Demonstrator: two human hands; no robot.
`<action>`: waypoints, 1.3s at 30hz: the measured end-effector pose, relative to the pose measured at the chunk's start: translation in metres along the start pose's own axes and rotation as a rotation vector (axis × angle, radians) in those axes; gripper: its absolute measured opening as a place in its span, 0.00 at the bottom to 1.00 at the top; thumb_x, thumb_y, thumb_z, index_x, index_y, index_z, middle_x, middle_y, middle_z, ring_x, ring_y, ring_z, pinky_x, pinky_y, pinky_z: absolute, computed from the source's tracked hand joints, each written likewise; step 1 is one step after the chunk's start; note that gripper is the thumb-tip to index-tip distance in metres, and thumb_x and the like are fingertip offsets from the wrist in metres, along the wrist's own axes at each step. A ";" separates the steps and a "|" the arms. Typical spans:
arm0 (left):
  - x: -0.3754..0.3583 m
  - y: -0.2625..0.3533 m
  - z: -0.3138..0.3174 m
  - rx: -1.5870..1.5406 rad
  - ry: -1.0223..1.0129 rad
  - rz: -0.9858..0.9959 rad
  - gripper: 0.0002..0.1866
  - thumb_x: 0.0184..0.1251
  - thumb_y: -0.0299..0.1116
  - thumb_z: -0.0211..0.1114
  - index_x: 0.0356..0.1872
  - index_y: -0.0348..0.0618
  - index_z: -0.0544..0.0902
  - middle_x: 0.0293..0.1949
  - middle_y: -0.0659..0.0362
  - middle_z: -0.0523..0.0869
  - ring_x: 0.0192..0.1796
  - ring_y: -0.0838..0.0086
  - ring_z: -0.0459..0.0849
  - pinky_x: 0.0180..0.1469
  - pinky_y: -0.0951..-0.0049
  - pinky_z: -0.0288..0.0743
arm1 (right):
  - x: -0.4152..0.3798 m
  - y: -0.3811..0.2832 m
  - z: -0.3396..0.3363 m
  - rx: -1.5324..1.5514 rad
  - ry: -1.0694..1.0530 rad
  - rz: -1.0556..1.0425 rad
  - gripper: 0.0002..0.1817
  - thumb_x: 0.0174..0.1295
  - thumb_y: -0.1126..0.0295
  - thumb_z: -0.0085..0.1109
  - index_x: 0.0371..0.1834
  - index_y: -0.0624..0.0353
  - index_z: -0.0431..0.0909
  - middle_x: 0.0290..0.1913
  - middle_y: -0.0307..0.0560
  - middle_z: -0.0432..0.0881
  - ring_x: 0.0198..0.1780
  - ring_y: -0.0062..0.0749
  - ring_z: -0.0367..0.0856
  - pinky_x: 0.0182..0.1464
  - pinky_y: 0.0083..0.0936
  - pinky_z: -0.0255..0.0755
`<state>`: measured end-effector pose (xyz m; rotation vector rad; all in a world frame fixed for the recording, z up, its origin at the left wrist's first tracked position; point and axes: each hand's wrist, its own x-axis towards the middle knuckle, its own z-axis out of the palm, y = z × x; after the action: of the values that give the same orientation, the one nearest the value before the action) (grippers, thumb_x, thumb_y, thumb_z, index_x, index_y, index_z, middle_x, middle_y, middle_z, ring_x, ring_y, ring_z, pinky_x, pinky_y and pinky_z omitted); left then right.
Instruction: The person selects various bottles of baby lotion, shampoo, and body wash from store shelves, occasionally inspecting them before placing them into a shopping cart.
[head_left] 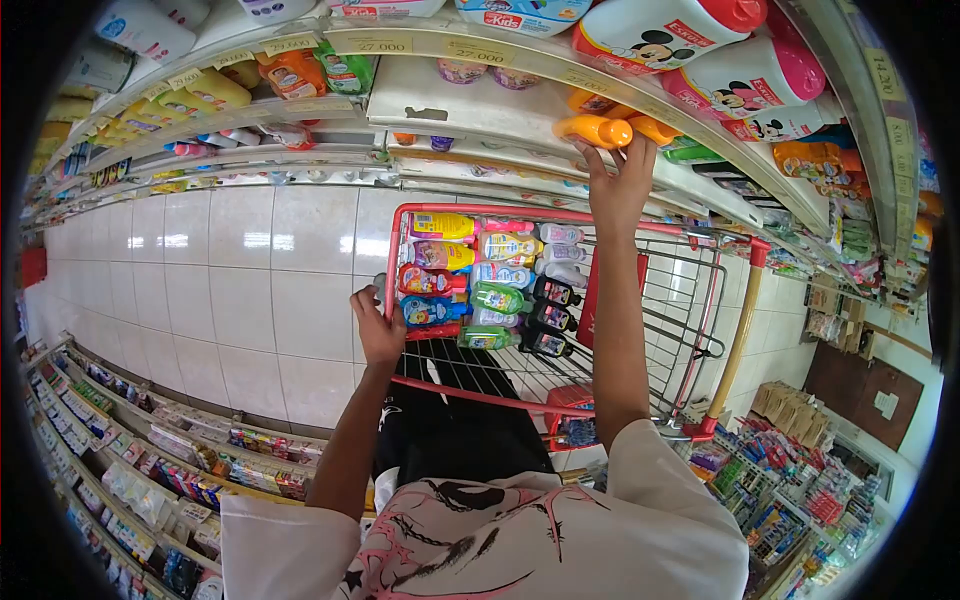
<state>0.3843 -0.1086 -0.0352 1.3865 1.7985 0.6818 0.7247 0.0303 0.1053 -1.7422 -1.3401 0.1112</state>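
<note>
My right hand [622,185] reaches up to the shelf, thumb and fingers closed about the cap end of an orange bottle [595,130]. The bottle is slightly blurred, and another orange bottle [655,130] lies right beside the fingers. My left hand [378,328] is at the far left corner of a red-rimmed shopping cart [480,395], fingers curled at its edge. A small grey part shows by those fingertips; I cannot make out what it is. Inside the cart, several bottles lie in rows: yellow, red, blue, green [500,298], pale and black [555,292].
Shelves [430,85] with price tags run along the far side, holding large white bottles with red caps [650,35] and yellow bottles [215,90]. Another stocked shelf [200,440] stands behind me at the left. Tiled floor [240,290] stretches left of the cart.
</note>
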 end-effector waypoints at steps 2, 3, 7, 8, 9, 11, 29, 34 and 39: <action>-0.004 -0.004 -0.001 0.125 0.067 0.215 0.21 0.60 0.28 0.65 0.53 0.34 0.70 0.51 0.41 0.71 0.53 0.47 0.72 0.56 0.51 0.67 | 0.003 0.007 0.004 0.015 0.022 -0.013 0.29 0.53 0.78 0.71 0.58 0.66 0.69 0.53 0.52 0.70 0.53 0.40 0.78 0.55 0.31 0.81; -0.008 -0.004 0.001 0.233 0.132 0.410 0.24 0.59 0.29 0.67 0.54 0.34 0.69 0.52 0.41 0.69 0.55 0.47 0.69 0.58 0.51 0.63 | 0.006 0.011 0.006 0.011 0.041 0.005 0.29 0.53 0.78 0.71 0.58 0.66 0.69 0.53 0.52 0.70 0.53 0.40 0.78 0.55 0.31 0.81; 0.043 0.117 0.027 -0.034 -0.120 0.561 0.26 0.61 0.34 0.70 0.57 0.35 0.70 0.53 0.43 0.72 0.59 0.49 0.69 0.63 0.54 0.62 | 0.002 0.015 0.009 0.004 0.063 -0.001 0.28 0.58 0.75 0.67 0.62 0.64 0.67 0.55 0.57 0.73 0.54 0.50 0.78 0.54 0.36 0.77; 0.066 0.152 0.034 -0.083 -0.196 0.602 0.25 0.62 0.33 0.70 0.57 0.36 0.71 0.55 0.43 0.72 0.61 0.50 0.69 0.64 0.56 0.63 | 0.001 0.015 0.009 -0.011 0.079 0.012 0.28 0.59 0.75 0.66 0.63 0.63 0.67 0.56 0.56 0.74 0.54 0.49 0.79 0.54 0.36 0.77; 0.086 0.180 0.043 -0.099 -0.190 0.658 0.27 0.62 0.35 0.70 0.59 0.37 0.71 0.56 0.44 0.72 0.61 0.50 0.71 0.64 0.57 0.64 | -0.001 0.017 0.010 -0.027 0.096 0.027 0.28 0.59 0.75 0.65 0.63 0.62 0.68 0.56 0.56 0.76 0.54 0.48 0.79 0.54 0.35 0.76; 0.122 0.229 0.065 -0.151 -0.219 0.758 0.30 0.62 0.37 0.70 0.62 0.37 0.70 0.58 0.45 0.74 0.62 0.52 0.74 0.64 0.59 0.67 | -0.003 0.018 0.012 -0.031 0.153 0.017 0.27 0.60 0.75 0.64 0.63 0.61 0.68 0.57 0.55 0.77 0.54 0.47 0.80 0.53 0.35 0.76; 0.179 0.261 0.138 -0.021 -0.351 1.004 0.22 0.62 0.37 0.69 0.52 0.35 0.75 0.43 0.46 0.86 0.49 0.52 0.81 0.52 0.59 0.72 | -0.004 0.077 -0.004 0.159 0.659 -0.209 0.33 0.56 0.74 0.72 0.65 0.61 0.68 0.58 0.45 0.76 0.50 0.27 0.77 0.47 0.19 0.72; 0.184 0.260 0.144 0.008 -0.338 0.927 0.18 0.63 0.34 0.68 0.48 0.34 0.75 0.39 0.46 0.87 0.41 0.51 0.85 0.45 0.62 0.76 | -0.006 0.098 -0.001 0.149 0.373 0.010 0.38 0.51 0.65 0.76 0.65 0.61 0.68 0.58 0.49 0.77 0.56 0.35 0.77 0.51 0.30 0.72; 0.184 0.261 0.150 -0.073 -0.319 1.022 0.17 0.63 0.31 0.67 0.48 0.34 0.75 0.40 0.45 0.87 0.43 0.51 0.86 0.45 0.62 0.77 | -0.008 0.106 0.004 0.194 0.306 0.116 0.32 0.53 0.65 0.74 0.61 0.61 0.72 0.53 0.50 0.83 0.53 0.40 0.81 0.51 0.32 0.74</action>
<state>0.6296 0.1341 0.0384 2.1967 0.7199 0.9314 0.7960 0.0262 0.0259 -1.5982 -0.9740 0.0365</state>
